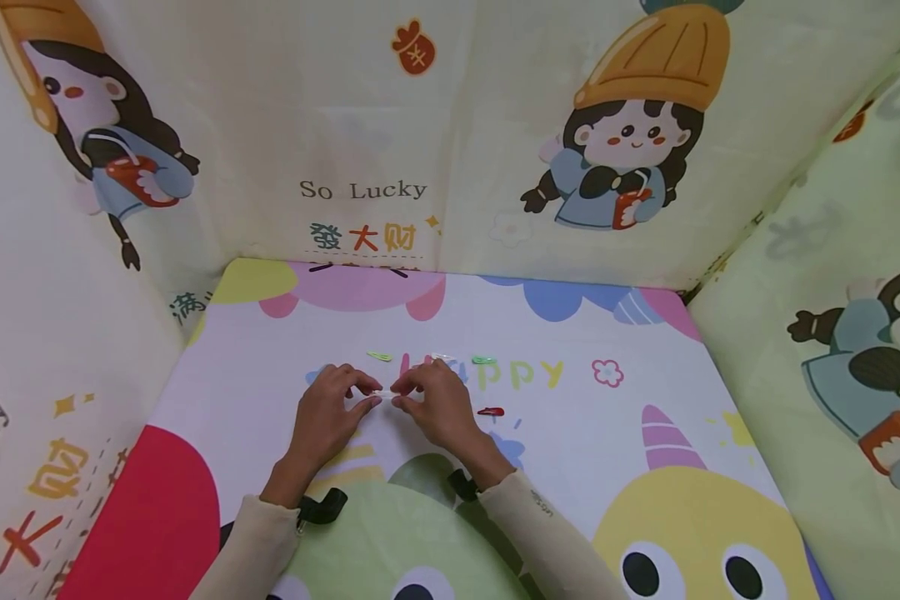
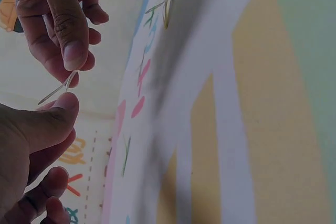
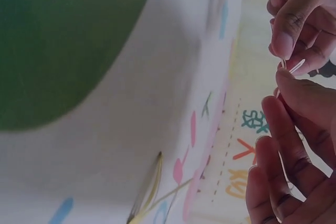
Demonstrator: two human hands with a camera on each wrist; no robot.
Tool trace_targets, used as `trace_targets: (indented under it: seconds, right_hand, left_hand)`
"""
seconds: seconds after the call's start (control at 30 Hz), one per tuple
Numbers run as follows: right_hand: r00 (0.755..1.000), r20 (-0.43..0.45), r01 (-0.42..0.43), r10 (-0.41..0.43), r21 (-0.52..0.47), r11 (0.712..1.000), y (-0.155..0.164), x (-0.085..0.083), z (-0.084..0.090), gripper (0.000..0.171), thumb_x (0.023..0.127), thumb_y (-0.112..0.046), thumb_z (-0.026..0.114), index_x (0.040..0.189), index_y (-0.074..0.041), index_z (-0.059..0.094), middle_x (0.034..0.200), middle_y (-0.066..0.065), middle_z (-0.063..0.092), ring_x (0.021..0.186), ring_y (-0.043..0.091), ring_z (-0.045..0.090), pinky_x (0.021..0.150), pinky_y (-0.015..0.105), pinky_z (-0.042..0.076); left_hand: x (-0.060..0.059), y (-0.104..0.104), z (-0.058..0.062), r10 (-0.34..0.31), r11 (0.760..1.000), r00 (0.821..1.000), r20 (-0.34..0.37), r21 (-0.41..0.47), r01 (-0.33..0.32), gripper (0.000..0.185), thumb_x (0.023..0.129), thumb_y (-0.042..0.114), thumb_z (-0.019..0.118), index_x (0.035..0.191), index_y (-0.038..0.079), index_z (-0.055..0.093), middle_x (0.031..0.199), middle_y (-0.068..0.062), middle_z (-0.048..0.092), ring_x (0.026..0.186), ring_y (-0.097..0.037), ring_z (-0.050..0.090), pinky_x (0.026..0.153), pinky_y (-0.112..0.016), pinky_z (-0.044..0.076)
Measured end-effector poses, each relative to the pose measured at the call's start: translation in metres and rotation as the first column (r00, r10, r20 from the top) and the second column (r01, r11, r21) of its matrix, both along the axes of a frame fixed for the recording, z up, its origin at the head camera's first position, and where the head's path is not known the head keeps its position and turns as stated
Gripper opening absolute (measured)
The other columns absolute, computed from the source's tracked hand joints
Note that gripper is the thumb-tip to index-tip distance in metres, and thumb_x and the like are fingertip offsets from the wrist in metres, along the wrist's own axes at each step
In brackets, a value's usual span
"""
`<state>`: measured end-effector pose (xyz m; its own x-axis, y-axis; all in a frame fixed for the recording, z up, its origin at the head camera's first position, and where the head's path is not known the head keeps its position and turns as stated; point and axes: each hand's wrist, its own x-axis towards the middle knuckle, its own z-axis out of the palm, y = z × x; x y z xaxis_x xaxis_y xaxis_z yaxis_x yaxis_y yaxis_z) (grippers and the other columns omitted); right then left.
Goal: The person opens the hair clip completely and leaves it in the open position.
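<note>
A small white snap hair clip is held between the fingertips of both hands, just above the table. My left hand pinches one end between thumb and forefinger, and my right hand pinches the other. In the left wrist view the two arms of the clip stand apart. The right wrist view shows the clip partly covered by the fingertips. Beyond the hands lie a light green clip, a white clip and a green clip. A red clip lies right of my right hand.
The table has a printed cover with cartoon figures and letters. Patterned cloth walls rise at the back and on both sides. A black strap sits at the left wrist, another at the right.
</note>
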<state>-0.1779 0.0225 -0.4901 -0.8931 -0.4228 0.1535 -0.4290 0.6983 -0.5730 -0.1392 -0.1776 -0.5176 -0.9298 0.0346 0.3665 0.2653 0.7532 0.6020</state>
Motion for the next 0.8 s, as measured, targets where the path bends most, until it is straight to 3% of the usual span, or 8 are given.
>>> trace_targets:
  seconds: [0.2, 0.43, 0.8]
  right_hand:
    - [1.000, -0.002, 0.015, -0.014, 0.073, 0.997, -0.005, 0.000, -0.007, 0.013, 0.090, -0.023, 0.087, 0.103, -0.023, 0.084, 0.094, -0.010, 0.079, 0.095, 0.011, 0.063, 0.082, 0.027, 0.055]
    - [0.999, 0.016, 0.028, -0.030, 0.124, 0.992, -0.012, 0.002, -0.010, 0.013, 0.089, -0.023, 0.088, 0.101, -0.022, 0.085, 0.092, -0.010, 0.080, 0.092, 0.011, 0.061, 0.076, 0.024, 0.051]
    - [0.999, -0.037, 0.042, -0.035, 0.215, 0.976, -0.020, 0.002, -0.011, 0.013, 0.086, -0.022, 0.090, 0.097, -0.021, 0.085, 0.088, -0.010, 0.080, 0.083, 0.011, 0.058, 0.070, 0.022, 0.046]
  left_hand:
    - [-0.003, -0.002, -0.007, 0.003, 1.000, 1.000, 0.018, -0.030, -0.002, 0.021, 0.082, 0.018, 0.093, 0.098, 0.019, 0.079, 0.091, 0.003, 0.072, 0.083, -0.015, 0.057, 0.067, -0.033, 0.052]
    - [-0.003, -0.003, -0.013, 0.001, 0.999, 0.996, 0.095, -0.032, 0.002, 0.020, 0.081, 0.015, 0.093, 0.095, 0.020, 0.079, 0.091, 0.005, 0.072, 0.085, -0.015, 0.058, 0.069, -0.034, 0.052]
    - [-0.005, -0.005, -0.018, -0.003, 0.999, 0.990, 0.139, -0.044, 0.009, 0.018, 0.083, 0.016, 0.092, 0.094, 0.021, 0.079, 0.090, 0.005, 0.070, 0.086, -0.014, 0.055, 0.069, -0.032, 0.050]
